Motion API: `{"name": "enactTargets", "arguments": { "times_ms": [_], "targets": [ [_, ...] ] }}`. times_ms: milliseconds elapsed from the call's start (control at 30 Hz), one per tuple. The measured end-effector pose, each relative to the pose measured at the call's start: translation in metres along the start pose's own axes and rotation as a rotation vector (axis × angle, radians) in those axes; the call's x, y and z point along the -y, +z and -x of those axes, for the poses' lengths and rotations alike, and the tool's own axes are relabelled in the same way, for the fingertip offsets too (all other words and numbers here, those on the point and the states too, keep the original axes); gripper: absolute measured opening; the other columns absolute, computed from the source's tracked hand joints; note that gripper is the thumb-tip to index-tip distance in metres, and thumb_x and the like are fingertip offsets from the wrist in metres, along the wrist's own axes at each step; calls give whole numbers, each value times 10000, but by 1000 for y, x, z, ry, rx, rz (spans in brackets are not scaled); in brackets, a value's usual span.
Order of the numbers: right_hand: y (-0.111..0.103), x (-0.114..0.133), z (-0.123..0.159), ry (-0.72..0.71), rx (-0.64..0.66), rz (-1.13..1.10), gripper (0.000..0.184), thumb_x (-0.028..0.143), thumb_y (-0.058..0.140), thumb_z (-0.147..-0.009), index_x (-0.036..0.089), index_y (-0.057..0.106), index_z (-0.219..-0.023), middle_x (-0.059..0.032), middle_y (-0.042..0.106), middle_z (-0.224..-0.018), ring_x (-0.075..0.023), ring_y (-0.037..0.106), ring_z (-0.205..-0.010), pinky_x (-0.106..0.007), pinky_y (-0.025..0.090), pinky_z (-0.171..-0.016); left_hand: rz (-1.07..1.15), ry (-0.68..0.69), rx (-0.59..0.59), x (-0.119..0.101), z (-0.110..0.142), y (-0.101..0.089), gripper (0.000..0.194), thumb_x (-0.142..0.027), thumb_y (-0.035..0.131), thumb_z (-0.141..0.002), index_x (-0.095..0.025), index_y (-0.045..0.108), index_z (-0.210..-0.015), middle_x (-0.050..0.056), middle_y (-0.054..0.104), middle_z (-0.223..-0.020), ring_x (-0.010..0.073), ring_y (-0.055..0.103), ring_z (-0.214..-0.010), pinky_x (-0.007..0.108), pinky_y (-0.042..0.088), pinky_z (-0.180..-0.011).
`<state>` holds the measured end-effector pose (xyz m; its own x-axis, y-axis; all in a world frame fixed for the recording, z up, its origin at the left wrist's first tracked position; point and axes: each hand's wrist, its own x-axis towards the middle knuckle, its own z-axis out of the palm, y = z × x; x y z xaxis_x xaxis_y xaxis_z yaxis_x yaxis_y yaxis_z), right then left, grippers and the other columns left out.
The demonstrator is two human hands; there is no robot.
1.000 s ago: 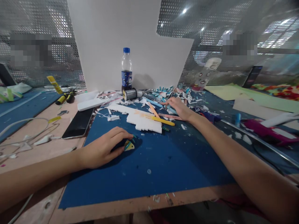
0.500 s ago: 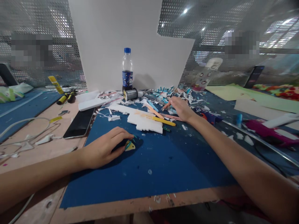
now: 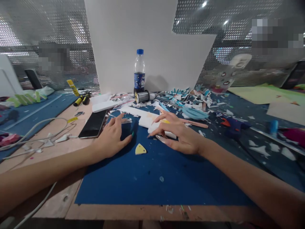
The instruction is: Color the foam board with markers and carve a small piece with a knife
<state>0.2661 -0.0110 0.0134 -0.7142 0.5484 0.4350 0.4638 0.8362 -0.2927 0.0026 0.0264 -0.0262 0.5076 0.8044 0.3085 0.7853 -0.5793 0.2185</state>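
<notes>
A small yellow wedge-shaped piece (image 3: 140, 149) with dark spots lies by itself on the blue mat (image 3: 152, 187), between my hands. To its left, my left hand (image 3: 111, 136) is open, fingers spread and thumb stretched toward the piece, not touching it. My right hand (image 3: 179, 133) reaches over the white stepped foam piece (image 3: 144, 121), its fingers apart and bent, the tips at or just above the foam. Part of the foam is covered by that hand. Behind it a peach-coloured stick (image 3: 196, 123) lies by a light blue coiled strip (image 3: 194, 112).
A black phone (image 3: 92, 124) lies left of the mat. Behind are a wire spool (image 3: 142, 96), a bottle with a blue cap (image 3: 139, 71) and a heap of blue and white scraps (image 3: 178, 95). A blue-and-orange glue gun (image 3: 234, 126) lies at right.
My left hand has let go of the yellow piece and spread open. My right hand has come back from the scrap heap to the white foam. The view has turned slightly left.
</notes>
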Motion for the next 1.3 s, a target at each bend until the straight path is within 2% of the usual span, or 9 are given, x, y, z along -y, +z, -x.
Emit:
{"name": "enactTargets", "arguments": {
  "times_ms": [200, 300, 467, 600, 733, 967, 1133, 1300],
  "targets": [
    [-3, -11, 4, 86, -76, 213, 242, 302, 371, -928, 216, 593, -884, -77, 575, -876, -240, 509, -1004, -522, 230, -1054, 26, 21, -83, -2, 0, -2, 521, -354, 503, -838, -118, 318, -1264, 153, 517, -1194, 326, 421, -1212, 527, 390, -1002],
    [-4, -12, 4, 99, -104, 309, 269, 297, 353, -932, 212, 583, -822, -83, 596, -865, -244, 528, -969, -517, 244, -1042, 23, 48, -94, -1, -1, -1, 434, -328, 504, -845, -130, 355, -1201, 149, 519, -1182, 316, 437, -1192, 519, 413, -979],
    [-3, -12, 1, 128, -142, 441, 375, 290, 304, -945, 190, 605, -744, -108, 609, -810, -251, 535, -879, -492, 342, -921, -10, 92, -125, -1, 1, 1, 371, -302, 510, -850, -140, 367, -1151, 132, 554, -1125, 294, 486, -1136, 484, 447, -948],
    [-2, -15, 1, 134, -156, 456, 400, 278, 311, -944, 169, 640, -746, -118, 603, -786, -244, 535, -849, -454, 368, -864, -35, 103, -143, 0, 2, 1, 333, -290, 508, -865, -142, 373, -1132, 128, 541, -1114, 288, 501, -1111, 466, 453, -934],
    [-1, -18, 3, 173, -166, 461, 413, 293, 307, -944, 168, 661, -772, -126, 595, -807, -253, 535, -861, -439, 377, -834, -121, 101, -153, 3, -2, 0, 411, -366, 536, -868, -119, 371, -1152, 160, 483, -1167, 307, 486, -1119, 475, 440, -933],
    [-5, -18, 4, 233, -203, 470, 423, 323, 264, -952, 201, 632, -782, -100, 621, -799, -255, 552, -847, -453, 376, -830, -117, 61, -133, 9, -13, -1, 289, -364, 545, -871, -152, 410, -1012, 86, 563, -958, 255, 545, -950, 417, 483, -827],
    [-7, -19, 3, 295, -280, 525, 387, 331, 287, -940, 198, 604, -763, -111, 628, -790, -268, 561, -878, -460, 381, -848, -101, 78, -135, 10, -11, 1, 238, -319, 534, -876, -171, 402, -1007, 59, 561, -914, 224, 564, -902, 367, 495, -784],
    [-9, -24, 4, 329, -315, 536, 362, 342, 285, -940, 191, 596, -831, -125, 630, -784, -290, 557, -876, -476, 394, -816, -148, 31, -170, 12, -13, 4, 171, -207, 446, -884, -159, 393, -1040, 78, 544, -943, 234, 552, -952, 397, 480, -834]
  ]
}}
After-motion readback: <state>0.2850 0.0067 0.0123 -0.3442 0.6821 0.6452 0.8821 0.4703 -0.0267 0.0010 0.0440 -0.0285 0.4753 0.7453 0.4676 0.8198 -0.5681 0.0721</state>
